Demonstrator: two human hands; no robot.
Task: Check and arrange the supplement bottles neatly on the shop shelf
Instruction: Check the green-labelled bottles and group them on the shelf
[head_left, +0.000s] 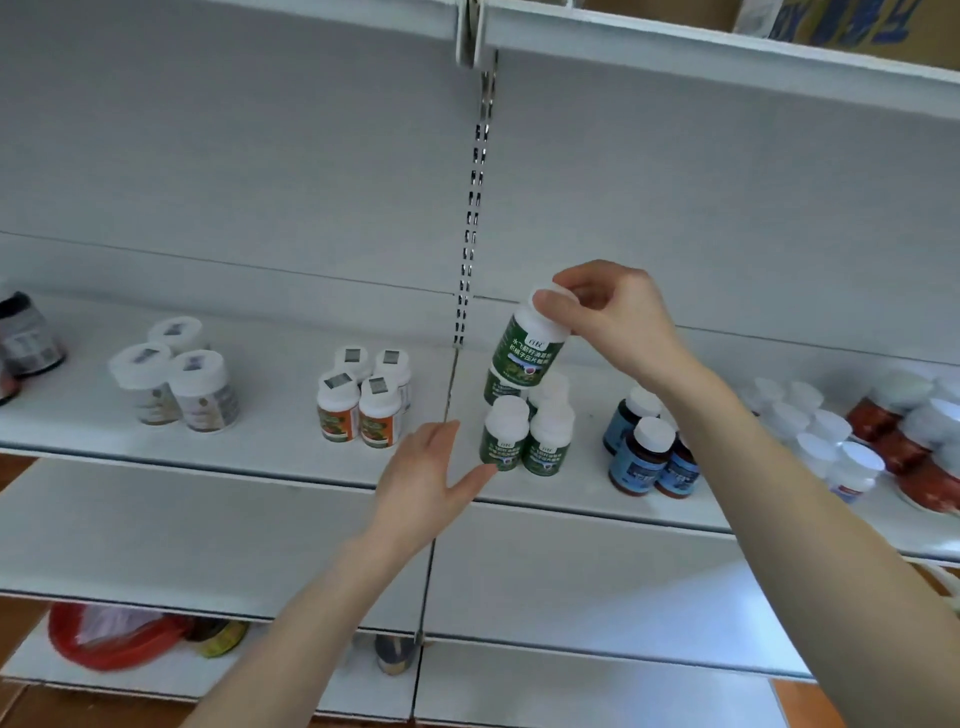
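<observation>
My right hand (608, 317) grips the white cap of a green-labelled supplement bottle (524, 348), held tilted above a cluster of matching green bottles (524, 431) on the white shelf (249, 452). My left hand (426, 478) hovers open in front of the shelf edge, its fingertips just beside the front-left green bottle. To the left stand several orange-labelled bottles (363, 410) and three beige-labelled jars (171, 379). Right of the green group stand blue-labelled brown bottles (649, 457).
White-capped bottles (826, 441) and red-labelled jars (914, 436) crowd the shelf's right end. A dark jar (28, 332) sits at the far left. A slotted metal upright (475, 208) divides the back panel. Lower shelves hold a red bag (109, 634). A cardboard box (831, 21) sits on top.
</observation>
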